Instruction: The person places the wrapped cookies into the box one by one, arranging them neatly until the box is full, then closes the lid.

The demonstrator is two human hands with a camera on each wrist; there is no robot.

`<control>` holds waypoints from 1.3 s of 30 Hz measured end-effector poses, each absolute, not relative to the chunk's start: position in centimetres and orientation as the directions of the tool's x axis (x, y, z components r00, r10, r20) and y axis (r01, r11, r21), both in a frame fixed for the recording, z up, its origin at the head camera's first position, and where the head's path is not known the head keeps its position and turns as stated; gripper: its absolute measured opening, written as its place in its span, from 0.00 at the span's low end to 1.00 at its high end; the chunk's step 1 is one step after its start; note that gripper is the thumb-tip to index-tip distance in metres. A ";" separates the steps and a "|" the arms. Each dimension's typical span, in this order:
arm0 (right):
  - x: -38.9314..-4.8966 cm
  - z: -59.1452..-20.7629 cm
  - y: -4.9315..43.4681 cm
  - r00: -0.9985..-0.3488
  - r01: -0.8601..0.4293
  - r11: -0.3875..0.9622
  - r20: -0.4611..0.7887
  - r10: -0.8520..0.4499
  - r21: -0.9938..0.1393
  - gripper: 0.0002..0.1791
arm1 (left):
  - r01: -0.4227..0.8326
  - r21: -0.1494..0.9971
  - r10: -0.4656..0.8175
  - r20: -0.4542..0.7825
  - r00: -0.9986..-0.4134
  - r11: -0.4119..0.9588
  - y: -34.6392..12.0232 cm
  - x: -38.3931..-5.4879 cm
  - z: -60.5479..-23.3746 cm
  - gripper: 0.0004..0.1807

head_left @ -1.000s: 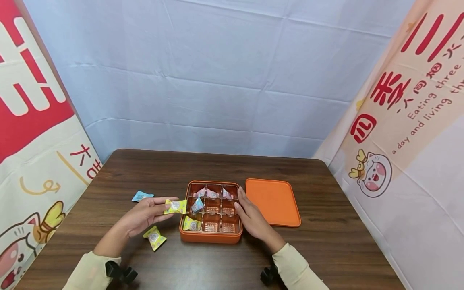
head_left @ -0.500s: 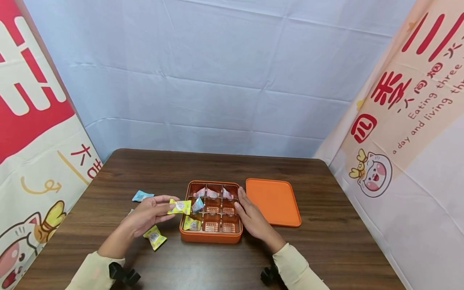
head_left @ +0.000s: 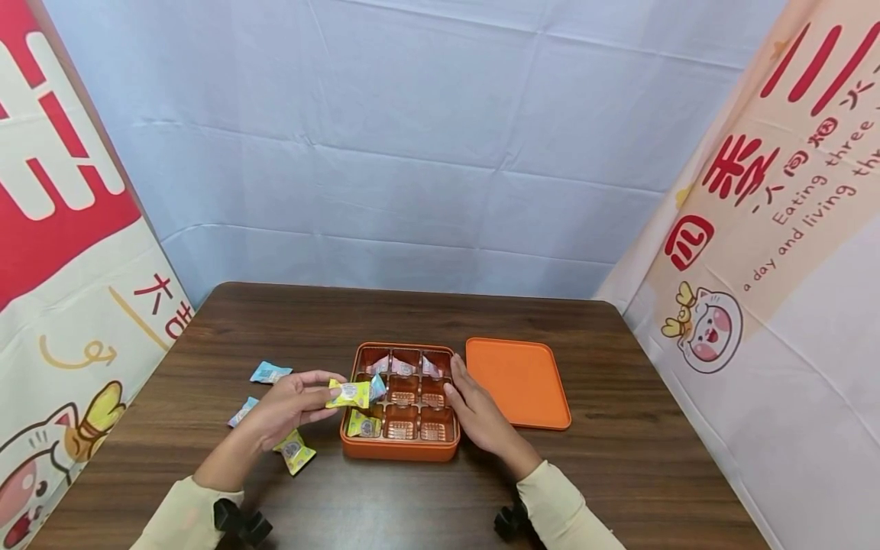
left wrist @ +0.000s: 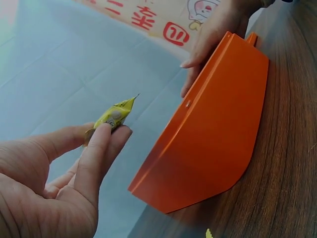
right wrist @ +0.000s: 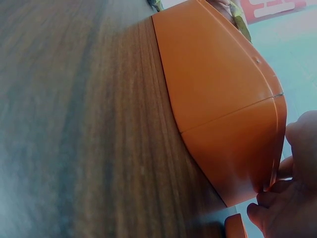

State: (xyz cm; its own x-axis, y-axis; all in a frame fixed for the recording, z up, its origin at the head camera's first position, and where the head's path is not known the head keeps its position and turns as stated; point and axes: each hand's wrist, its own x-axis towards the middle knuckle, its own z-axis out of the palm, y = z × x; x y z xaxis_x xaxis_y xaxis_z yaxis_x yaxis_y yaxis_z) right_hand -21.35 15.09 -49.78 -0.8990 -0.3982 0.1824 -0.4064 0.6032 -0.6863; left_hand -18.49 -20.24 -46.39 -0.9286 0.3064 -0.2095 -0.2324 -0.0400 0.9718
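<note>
My left hand [head_left: 289, 409] pinches a yellow wrapped candy [head_left: 351, 394] between thumb and fingers, above the left edge of an orange box [head_left: 399, 451]. The left wrist view shows this candy [left wrist: 114, 117] held apart from the box wall [left wrist: 213, 124]. Inside the box is a clear divided tray; pink-wrapped candies [head_left: 402, 367] lie in its back row. A blue candy [head_left: 377, 387] sits in the middle-left compartment, partly behind the held one, and a yellow candy [head_left: 363, 425] in the front-left one. With fingers extended, my right hand [head_left: 484, 416] rests against the box's right side.
A flat orange lid [head_left: 519, 382] lies right of the box. Left of it on the brown table [head_left: 385, 504] are a blue candy [head_left: 270, 372], a pale blue candy [head_left: 243, 411] and a yellow candy [head_left: 296, 453], the last partly hidden by my left hand. Cloth hangs behind.
My left hand has moved steadily right with the yellow candy, from beside the box to over its left edge. The pale blue candy has come into sight behind it. My right hand stays put.
</note>
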 end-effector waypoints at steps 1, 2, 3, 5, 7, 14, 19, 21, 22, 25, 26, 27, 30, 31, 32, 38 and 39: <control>-21.3 -49.8 15.1 -0.900 -0.405 0.605 0.180 -0.397 -0.686 0.35 | -0.232 0.972 0.305 -0.211 -0.929 -0.032 -20.2 -18.5 -46.4 0.24; -21.3 -49.8 15.1 -0.900 -0.405 0.605 0.181 -0.397 -0.686 0.35 | -0.232 0.972 0.305 -0.213 -0.928 -0.026 -20.1 -18.5 -46.4 0.25; -21.4 -49.8 15.1 -0.900 -0.405 0.605 0.181 -0.397 -0.686 0.35 | -0.233 0.972 0.305 -0.215 -0.928 -0.022 -20.0 -18.6 -46.4 0.25; -21.4 -49.8 15.1 -0.900 -0.406 0.603 0.183 -0.396 -0.687 0.36 | -0.234 0.972 0.310 -0.216 -0.926 -0.020 -19.9 -18.6 -46.4 0.26; -21.4 -49.8 15.1 -0.899 -0.408 0.602 0.187 -0.397 -0.686 0.35 | -0.239 0.971 0.316 -0.219 -0.923 -0.026 -19.8 -18.6 -46.4 0.27; -21.3 -49.9 15.2 -0.902 -0.401 0.609 0.179 -0.393 -0.685 0.35 | -0.238 0.971 0.338 -0.217 -0.916 -0.024 -19.6 -18.5 -46.5 0.25; -21.4 -50.1 15.1 -0.903 -0.399 0.607 0.180 -0.390 -0.687 0.34 | -0.232 0.972 0.355 -0.208 -0.911 -0.024 -19.4 -18.4 -46.4 0.26; -21.4 -50.1 15.1 -0.904 -0.397 0.608 0.178 -0.389 -0.687 0.34 | -0.228 0.973 0.367 -0.200 -0.908 -0.034 -19.3 -18.4 -46.4 0.26; -21.4 -50.1 15.1 -0.904 -0.396 0.609 0.177 -0.389 -0.687 0.34 | -0.226 0.973 0.376 -0.194 -0.906 -0.042 -19.3 -18.4 -46.4 0.25; -21.4 -50.1 15.2 -0.902 -0.402 0.610 0.180 -0.393 -0.683 0.35 | -0.221 0.973 0.397 -0.178 -0.900 -0.063 -19.1 -18.4 -46.5 0.24; -21.5 -50.1 15.2 -0.900 -0.405 0.610 0.181 -0.395 -0.681 0.35 | -0.220 0.973 0.402 -0.175 -0.899 -0.067 -19.1 -18.4 -46.5 0.24; -21.5 -50.1 15.2 -0.899 -0.409 0.609 0.184 -0.397 -0.680 0.36 | -0.218 0.973 0.407 -0.172 -0.897 -0.070 -19.0 -18.4 -46.5 0.23; -21.5 -50.1 15.2 -0.898 -0.412 0.610 0.186 -0.399 -0.677 0.36 | -0.217 0.974 0.411 -0.171 -0.895 -0.068 -18.7 -18.4 -46.5 0.23; -21.5 -50.1 15.2 -0.898 -0.412 0.609 0.187 -0.399 -0.678 0.37 | -0.217 0.974 0.412 -0.172 -0.895 -0.066 -18.6 -18.4 -46.5 0.24; -21.5 -50.1 15.2 -0.898 -0.411 0.609 0.186 -0.398 -0.679 0.37 | -0.217 0.974 0.412 -0.173 -0.895 -0.063 -18.5 -18.3 -46.5 0.24; -21.5 -50.0 15.1 -0.899 -0.408 0.607 0.183 -0.399 -0.682 0.37 | -0.214 0.976 0.412 -0.183 -0.893 -0.029 -18.1 -18.3 -46.4 0.26; -21.5 -49.9 15.1 -0.898 -0.409 0.605 0.183 -0.400 -0.683 0.37 | -0.212 0.977 0.412 -0.185 -0.892 -0.021 -18.0 -18.3 -46.4 0.26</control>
State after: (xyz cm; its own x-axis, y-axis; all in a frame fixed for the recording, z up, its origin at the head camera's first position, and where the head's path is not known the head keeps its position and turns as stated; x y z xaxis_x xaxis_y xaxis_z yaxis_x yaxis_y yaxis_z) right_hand -21.46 15.11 -49.95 -0.8981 -0.3999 0.1828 -0.4085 0.6053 -0.6832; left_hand -18.35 -18.03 -46.43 -0.8921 0.4123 -0.1847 -0.2122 -0.0214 0.9770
